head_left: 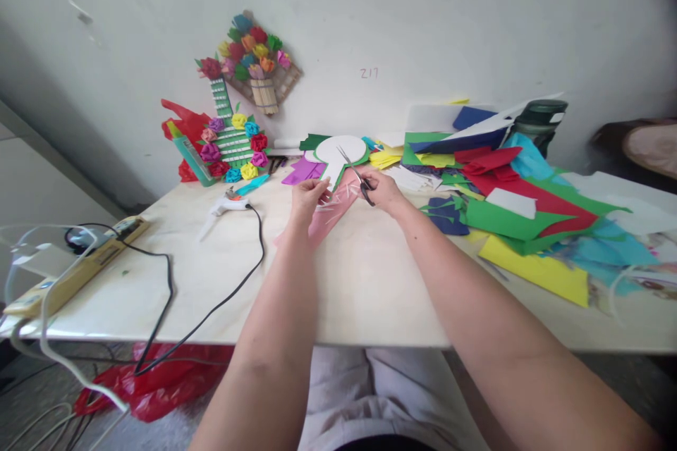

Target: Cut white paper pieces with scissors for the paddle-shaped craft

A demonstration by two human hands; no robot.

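Observation:
My left hand (311, 199) is closed on the narrow lower end of a white paper cutout (338, 149), round at the top and bordered in green. In my right hand (381, 190) is a pair of scissors (364, 183) with black handles. The scissor blades lie apart over the lower right of the white round part. Beneath both hands is a pink sheet (331, 224) with thin white paper scraps scattered on it. A purple paper piece (305, 170) lies just behind my left hand.
A glue gun (225, 206) with a black cord lies left, near a power strip (79, 271). A flower-trimmed guitar-shaped craft (233, 141) leans against the wall. Coloured paper, including a yellow sheet (537, 271), is heaped right, before a dark green jar (539, 120).

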